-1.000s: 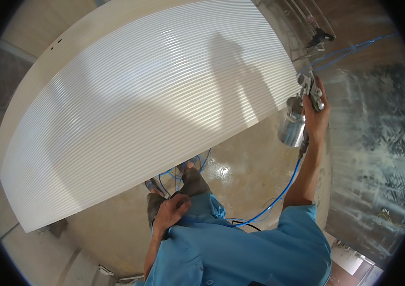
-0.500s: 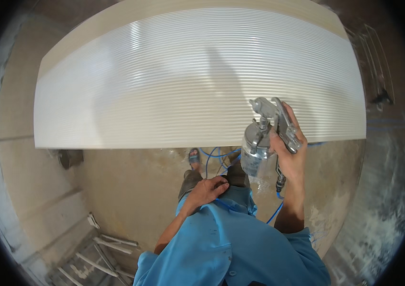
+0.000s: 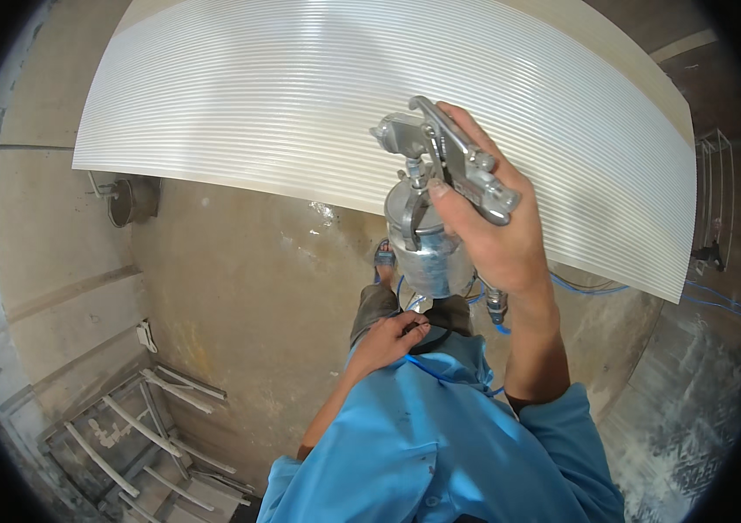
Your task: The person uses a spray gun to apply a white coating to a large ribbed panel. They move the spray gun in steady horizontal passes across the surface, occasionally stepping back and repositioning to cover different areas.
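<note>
Head view: the right hand (image 3: 505, 235) has its fingers around the spray gun (image 3: 429, 228), before the panel's (image 3: 344, 96) near edge. The left hand (image 3: 388, 342), nearer, is curled; cannot tell if it holds anything. The panel's ribs look pale and glossy; how much remains is unclear.

Panel (image 3: 301, 105) stands before the person. Spray gun (image 3: 427, 205) in right hand (image 3: 505, 240), overlapping panel's near edge. Left hand (image 3: 388, 342) before waist; rack (image 3: 142, 427) farther left.

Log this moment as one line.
right grip: around cup-fed spray gun | left grip: at waist, hold unclear | nozzle: pointing left | ribbed white panel: in front
</note>
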Demonstrator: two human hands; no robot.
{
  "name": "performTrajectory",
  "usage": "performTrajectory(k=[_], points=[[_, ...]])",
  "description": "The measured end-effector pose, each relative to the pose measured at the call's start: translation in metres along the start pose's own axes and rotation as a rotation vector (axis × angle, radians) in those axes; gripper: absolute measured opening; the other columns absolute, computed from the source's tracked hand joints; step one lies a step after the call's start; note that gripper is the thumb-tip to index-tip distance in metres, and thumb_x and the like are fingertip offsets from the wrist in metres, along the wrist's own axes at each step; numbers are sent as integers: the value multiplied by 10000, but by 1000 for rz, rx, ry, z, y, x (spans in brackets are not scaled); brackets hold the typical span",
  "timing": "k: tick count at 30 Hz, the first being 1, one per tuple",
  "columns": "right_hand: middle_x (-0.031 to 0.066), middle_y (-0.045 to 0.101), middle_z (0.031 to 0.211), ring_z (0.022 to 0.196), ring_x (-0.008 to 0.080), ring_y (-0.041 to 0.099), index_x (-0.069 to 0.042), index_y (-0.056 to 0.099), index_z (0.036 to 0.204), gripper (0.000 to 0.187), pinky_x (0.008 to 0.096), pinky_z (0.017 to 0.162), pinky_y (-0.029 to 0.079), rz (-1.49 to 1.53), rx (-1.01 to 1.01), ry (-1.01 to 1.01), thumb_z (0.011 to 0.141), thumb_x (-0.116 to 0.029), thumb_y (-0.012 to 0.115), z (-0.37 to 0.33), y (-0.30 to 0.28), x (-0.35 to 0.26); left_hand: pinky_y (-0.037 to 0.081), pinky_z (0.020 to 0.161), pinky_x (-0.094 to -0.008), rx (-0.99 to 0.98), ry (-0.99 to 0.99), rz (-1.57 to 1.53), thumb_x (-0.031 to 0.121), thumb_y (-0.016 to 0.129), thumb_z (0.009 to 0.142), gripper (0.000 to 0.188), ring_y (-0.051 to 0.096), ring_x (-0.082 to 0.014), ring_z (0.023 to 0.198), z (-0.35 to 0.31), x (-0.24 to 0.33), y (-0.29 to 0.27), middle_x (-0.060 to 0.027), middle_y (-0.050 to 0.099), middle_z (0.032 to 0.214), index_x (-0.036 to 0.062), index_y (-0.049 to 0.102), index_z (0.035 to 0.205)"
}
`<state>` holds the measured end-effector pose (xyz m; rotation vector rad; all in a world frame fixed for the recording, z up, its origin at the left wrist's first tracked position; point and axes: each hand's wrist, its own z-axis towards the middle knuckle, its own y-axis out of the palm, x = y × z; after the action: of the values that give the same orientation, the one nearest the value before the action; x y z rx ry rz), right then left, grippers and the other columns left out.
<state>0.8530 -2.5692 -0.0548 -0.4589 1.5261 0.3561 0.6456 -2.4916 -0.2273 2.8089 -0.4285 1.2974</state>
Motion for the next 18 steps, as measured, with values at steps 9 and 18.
performTrajectory(k=[9,18], points=[[119,651,1281,1127,142,589,-8,453,1500,602,291,981,448,-239,263,60,920,-32,611,-70,-104,3,526,781,-401,-168,133,66,393,625,979,368,691,-304,852,15,26,22,-139,727,925,96,694,1185],[20,676,940,831,73,575,-70,486,1502,613,251,762,493,-551,733,56,912,-29,648,-185,-332,44,531,865,-427,-265,199,299,415,653,940,410,719,-347,960,78,53,102,-176,744,991,98,691,1198]])
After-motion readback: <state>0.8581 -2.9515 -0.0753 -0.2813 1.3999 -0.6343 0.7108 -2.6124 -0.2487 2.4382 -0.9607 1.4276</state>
